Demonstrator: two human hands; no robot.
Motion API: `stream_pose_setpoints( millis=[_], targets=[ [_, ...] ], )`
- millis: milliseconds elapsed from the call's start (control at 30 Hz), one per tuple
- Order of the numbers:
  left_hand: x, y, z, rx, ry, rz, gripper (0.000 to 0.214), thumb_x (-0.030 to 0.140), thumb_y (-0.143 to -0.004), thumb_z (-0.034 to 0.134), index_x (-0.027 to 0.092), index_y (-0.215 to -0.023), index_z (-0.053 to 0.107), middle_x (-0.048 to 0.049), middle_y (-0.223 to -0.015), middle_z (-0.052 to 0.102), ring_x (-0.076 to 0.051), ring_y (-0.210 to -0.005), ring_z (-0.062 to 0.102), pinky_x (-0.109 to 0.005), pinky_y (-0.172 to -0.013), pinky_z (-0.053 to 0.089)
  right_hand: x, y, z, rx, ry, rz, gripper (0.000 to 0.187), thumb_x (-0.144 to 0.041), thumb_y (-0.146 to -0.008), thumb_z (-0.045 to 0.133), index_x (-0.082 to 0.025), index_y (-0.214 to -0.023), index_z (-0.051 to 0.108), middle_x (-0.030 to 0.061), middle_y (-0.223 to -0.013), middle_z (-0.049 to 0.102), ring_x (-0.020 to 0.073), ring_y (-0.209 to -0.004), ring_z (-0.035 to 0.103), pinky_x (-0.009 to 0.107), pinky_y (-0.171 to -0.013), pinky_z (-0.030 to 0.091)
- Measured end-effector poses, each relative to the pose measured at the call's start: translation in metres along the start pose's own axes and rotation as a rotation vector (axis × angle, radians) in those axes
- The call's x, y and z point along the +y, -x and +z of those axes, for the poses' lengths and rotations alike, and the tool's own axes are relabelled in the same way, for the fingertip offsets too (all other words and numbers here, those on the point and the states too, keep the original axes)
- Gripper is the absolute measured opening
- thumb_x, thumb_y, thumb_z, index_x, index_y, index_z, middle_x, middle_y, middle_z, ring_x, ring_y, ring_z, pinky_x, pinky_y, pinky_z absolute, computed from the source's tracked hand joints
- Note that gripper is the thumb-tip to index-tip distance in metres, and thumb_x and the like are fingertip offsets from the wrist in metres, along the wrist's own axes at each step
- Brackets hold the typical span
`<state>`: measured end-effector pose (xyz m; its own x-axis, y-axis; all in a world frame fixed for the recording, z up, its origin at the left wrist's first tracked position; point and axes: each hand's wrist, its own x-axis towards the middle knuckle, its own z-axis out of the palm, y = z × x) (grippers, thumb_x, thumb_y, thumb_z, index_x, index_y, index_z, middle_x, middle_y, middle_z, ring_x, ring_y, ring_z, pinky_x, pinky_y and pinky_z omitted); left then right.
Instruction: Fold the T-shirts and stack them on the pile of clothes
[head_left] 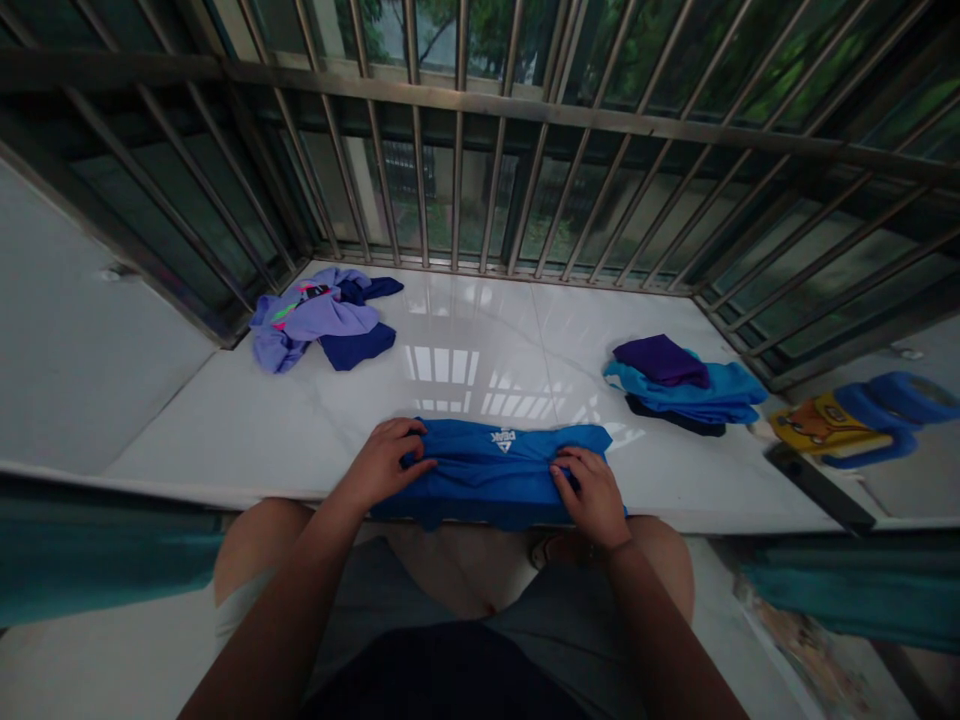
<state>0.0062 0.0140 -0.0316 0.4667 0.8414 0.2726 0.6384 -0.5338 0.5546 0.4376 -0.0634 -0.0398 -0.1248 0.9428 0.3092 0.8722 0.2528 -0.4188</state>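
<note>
A blue shirt (495, 485) with a white PEAK logo lies in a wide, low fold at the front edge of the white ledge, and part of it hangs over that edge. My left hand (391, 462) grips its left end, the fingers curled and the thumb apart with cloth between them. At the right end, my right hand (591, 488) has its bent fingers and thumb on the fabric, gripping it. The cloth under both palms is hidden.
A crumpled lilac and navy clothes heap (322, 315) lies at the back left of the ledge (480, 300). To the right sit a stack of folded clothes (686, 385), a black phone-like slab (817, 488) and a yellow and blue container (840, 415). Metal bars (457, 180) close off the back.
</note>
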Motion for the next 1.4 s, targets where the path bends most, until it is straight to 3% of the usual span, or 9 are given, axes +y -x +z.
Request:
stream_pose_setpoints(
  millis=[200,333,467,700,900,1133,1400],
  targets=[
    [-0.004,-0.001,0.0,-0.04,0.013,0.006,0.025,0.04,-0.083,0.096,0.028,-0.093,0.077,-0.0077,-0.138,0.076,-0.036,-0.131,0.069,-0.055,-0.117,0.051,0.004,-0.002,-0.004,-0.033,-0.074,-0.012,0.03,-0.054,-0.107,0.071,-0.028,-0.108,0.084,0.0129,-0.129,0.078,0.0345,-0.122,0.073,0.054,-0.108,0.059],
    [-0.005,-0.001,0.0,-0.04,0.032,0.021,0.015,0.023,-0.085,0.083,0.028,-0.098,0.076,-0.0064,-0.138,0.075,-0.034,-0.132,0.069,-0.055,-0.117,0.051,0.012,-0.002,-0.003,-0.041,-0.094,-0.042,0.029,-0.056,-0.103,0.076,-0.029,-0.11,0.084,0.0118,-0.129,0.078,0.0352,-0.121,0.073,0.055,-0.107,0.059],
    [-0.006,0.0,0.0,-0.004,0.049,0.033,0.019,0.015,-0.086,0.072,0.027,-0.1,0.074,-0.0064,-0.135,0.077,-0.033,-0.129,0.071,-0.055,-0.116,0.052,0.015,-0.002,-0.003,-0.042,-0.087,-0.067,0.026,-0.054,-0.103,0.077,-0.031,-0.114,0.083,0.0109,-0.131,0.078,0.0358,-0.122,0.073,0.056,-0.107,0.059],
    [-0.01,-0.002,0.001,0.031,0.092,0.046,0.011,0.023,-0.101,0.065,0.027,-0.102,0.075,-0.0071,-0.129,0.08,-0.03,-0.121,0.075,-0.052,-0.109,0.056,0.011,-0.001,-0.005,-0.046,-0.086,-0.075,0.025,-0.052,-0.104,0.077,-0.031,-0.117,0.083,0.0108,-0.132,0.078,0.036,-0.124,0.073,0.057,-0.108,0.059],
    [-0.01,-0.004,-0.002,0.038,0.13,0.038,0.024,0.03,-0.112,0.054,0.026,-0.098,0.074,-0.0075,-0.125,0.082,-0.028,-0.117,0.076,-0.051,-0.107,0.057,0.01,0.0,-0.005,-0.035,-0.088,-0.077,0.025,-0.052,-0.104,0.077,-0.031,-0.117,0.083,0.0106,-0.133,0.078,0.0357,-0.125,0.073,0.056,-0.109,0.059],
    [-0.007,-0.005,-0.003,0.06,0.133,0.032,0.031,0.033,-0.113,0.053,0.025,-0.089,0.072,-0.0075,-0.122,0.084,-0.027,-0.113,0.077,-0.048,-0.104,0.059,0.011,-0.001,-0.004,-0.012,-0.103,-0.08,0.022,-0.044,-0.111,0.066,-0.029,-0.115,0.082,0.011,-0.127,0.08,0.0335,-0.122,0.074,0.055,-0.108,0.059],
    [-0.009,-0.003,0.001,0.069,0.106,0.075,0.044,0.038,-0.112,0.062,0.023,-0.07,0.07,-0.0078,-0.123,0.084,-0.027,-0.112,0.078,-0.049,-0.103,0.06,0.013,0.001,-0.002,0.011,-0.144,-0.043,0.032,-0.042,-0.116,0.056,-0.029,-0.099,0.08,0.0093,-0.126,0.083,0.0317,-0.119,0.076,0.053,-0.104,0.061]
  ],
)
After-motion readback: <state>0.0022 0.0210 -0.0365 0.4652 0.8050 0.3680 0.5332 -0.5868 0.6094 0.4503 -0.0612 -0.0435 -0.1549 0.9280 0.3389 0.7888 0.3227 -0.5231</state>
